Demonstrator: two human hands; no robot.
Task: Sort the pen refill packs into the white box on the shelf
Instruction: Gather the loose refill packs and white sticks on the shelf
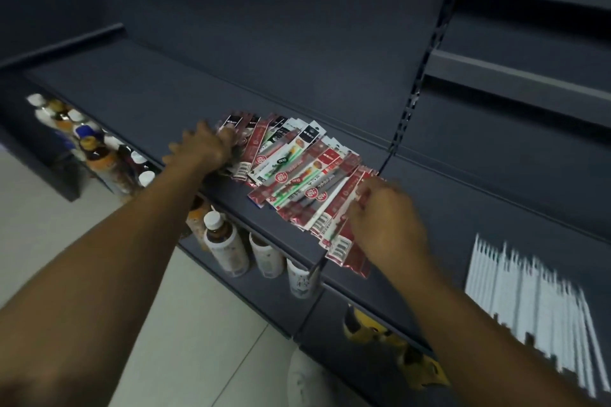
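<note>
L fingers: curled down onto the left end of the packs, thumb side touching the dark-topped ones. Too blurred to say whether they pinch one or only press on the heap. R fingers: bent in on the edge of the outermost red packs at the right end; looks like a pinch on one or two, thumb hidden under the hand.

Left hand & right hand thus bracket the heap, one at each end, both arms reaching in from below.

Packs: loose fan, mostly red w/ some black & white ones, overlapping, lying flat on the dark shelf near its front edge. None lifted clear.

Further right on the same shelf level, well apart from the heap: white ribbed thing, motion-smeared. Could be the box, can't tell. No pack seen in it.

Below: bottles on a lower shelf, not part of the job.

Step, as I read it: gathering/squaring the heap, prob. the start of a pick. Sorting looks barely begun.

Next move calls for: close both hands inward to bunch the packs w/o sliding any off the front edge, get a firm grip on a like-coloured lot, lift, carry right. Slick wrappers, so they'll likely slip if held loosely.
</note>
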